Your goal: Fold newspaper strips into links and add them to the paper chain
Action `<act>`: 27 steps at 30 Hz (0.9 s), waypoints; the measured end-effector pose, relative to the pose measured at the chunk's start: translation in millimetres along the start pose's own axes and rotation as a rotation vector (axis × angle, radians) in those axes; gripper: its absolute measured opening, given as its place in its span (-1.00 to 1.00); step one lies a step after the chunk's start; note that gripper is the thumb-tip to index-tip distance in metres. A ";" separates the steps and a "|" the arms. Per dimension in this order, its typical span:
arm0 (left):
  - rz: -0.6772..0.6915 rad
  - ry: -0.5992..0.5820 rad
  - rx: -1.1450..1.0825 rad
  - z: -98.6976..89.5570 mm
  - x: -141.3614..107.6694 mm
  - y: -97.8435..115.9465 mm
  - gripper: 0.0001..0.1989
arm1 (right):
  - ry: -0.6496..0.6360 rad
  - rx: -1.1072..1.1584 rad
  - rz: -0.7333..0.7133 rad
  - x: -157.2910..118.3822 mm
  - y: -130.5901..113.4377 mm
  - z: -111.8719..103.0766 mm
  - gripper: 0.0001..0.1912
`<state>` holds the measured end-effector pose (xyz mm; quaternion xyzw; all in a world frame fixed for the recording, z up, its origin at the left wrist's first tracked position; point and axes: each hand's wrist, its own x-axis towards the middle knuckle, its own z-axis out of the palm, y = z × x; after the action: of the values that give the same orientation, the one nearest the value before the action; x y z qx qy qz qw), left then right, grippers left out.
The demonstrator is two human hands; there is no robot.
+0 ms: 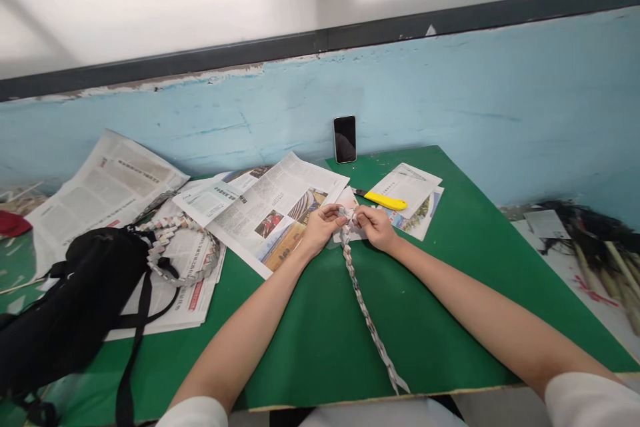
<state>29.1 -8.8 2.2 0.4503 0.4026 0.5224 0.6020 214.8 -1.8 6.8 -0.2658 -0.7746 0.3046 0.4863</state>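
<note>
A long zigzag chain of folded newspaper strips [361,300] runs from my hands down the green table to its front edge. Its upper end is pinched between the thumb and fingers of my left hand [323,227]. From the other side my right hand [376,225] is closed at that same end, thumb and forefinger together. The fingers cover part of the top folds, so the exact grip is partly hidden. Just beyond my right hand lies a yellow utility knife [385,200]. Printed newspaper sheets [280,207] spread out behind my left hand.
Cut paper pieces [407,190] lie under and behind the knife. A phone [345,139] leans upright on the blue wall. At the left, a black bag [95,280] with straps rests by another coiled paper chain [195,273]. Sticks [620,273] lie beyond the table's right edge.
</note>
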 end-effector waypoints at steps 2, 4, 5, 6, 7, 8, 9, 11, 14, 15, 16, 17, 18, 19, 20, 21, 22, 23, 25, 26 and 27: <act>0.000 0.000 -0.003 -0.2 0.1 -0.3 -0.51 | 0.000 -0.009 -0.002 0.2 0.1 0.1 -0.63; -0.002 -0.008 -0.012 -0.6 0.3 -0.7 -0.51 | -0.004 -0.018 -0.009 0.5 0.1 0.0 -0.64; 0.000 -0.008 -0.014 -0.7 0.4 -0.8 -0.51 | -0.006 -0.021 -0.015 0.7 0.0 0.0 -0.64; 0.003 -0.002 -0.010 -0.8 0.5 -0.7 -0.50 | -0.008 -0.024 -0.019 1.0 -0.1 0.0 -0.64; 0.007 0.007 0.001 -0.7 0.5 -0.5 -0.50 | -0.011 -0.027 -0.020 1.2 -0.2 0.0 -0.64; 0.011 0.019 0.015 -0.4 0.3 -0.1 -0.50 | -0.012 -0.031 -0.019 1.4 -0.3 0.1 -0.64; 0.016 0.032 0.030 0.1 0.0 0.6 -0.49 | -0.012 -0.035 -0.015 1.6 -0.5 0.3 -0.64; 0.026 0.050 0.055 1.5 -0.8 2.5 -0.49 | -0.009 -0.044 -0.008 1.8 -1.0 0.9 -0.64; 0.041 0.062 0.068 3.8 -2.2 5.6 -0.47 | 0.000 -0.057 -0.001 2.6 -2.8 2.1 -0.67; 0.044 0.064 0.064 4.3 -2.4 6.3 -0.47 | 0.004 -0.064 0.000 3.1 -3.6 2.6 -0.69; 0.046 0.068 0.057 4.6 -2.5 6.7 -0.47 | 0.011 -0.072 -0.001 3.7 -4.5 3.1 -0.71; 0.049 0.073 0.049 4.7 -2.5 6.9 -0.46 | 0.018 -0.078 -0.004 4.4 -5.3 3.7 -0.72; 0.052 0.079 0.041 4.6 -2.4 6.8 -0.46 | 0.028 -0.082 -0.011 5.2 -5.9 4.2 -0.73; 0.057 0.084 0.033 4.4 -2.3 6.6 -0.46 | 0.043 -0.084 -0.020 5.9 -6.4 4.6 -0.74; 0.061 0.088 0.028 4.1 -2.1 6.3 -0.46 | 0.063 -0.085 -0.028 6.6 -6.7 5.0 -0.75; 0.066 0.092 0.025 3.8 -2.0 5.9 -0.46 | 0.085 -0.086 -0.034 7.0 -6.8 5.3 -0.77; 0.071 0.095 0.025 3.6 -2.0 5.7 -0.47 | 0.107 -0.087 -0.038 7.3 -6.9 5.5 -0.79; 0.077 0.097 0.027 3.5 -2.1 5.6 -0.47 | 0.126 -0.087 -0.039 7.5 -7.0 5.6 -0.81; 0.087 0.096 0.036 3.7 -2.6 6.0 -0.49 | 0.145 -0.080 -0.028 7.1 -7.3 5.4 -0.83; 0.090 0.095 0.041 3.9 -2.9 6.4 -0.50 | 0.145 -0.073 -0.018 6.8 -7.5 5.3 -0.83; 0.092 0.094 0.045 4.2 -3.3 7.0 -0.51 | 0.143 -0.067 -0.007 6.3 -7.7 5.1 -0.82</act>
<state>30.8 -12.3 10.1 0.4567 0.4210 0.5611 0.5472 206.8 -3.7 14.5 -0.3001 -0.7487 0.2571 0.5322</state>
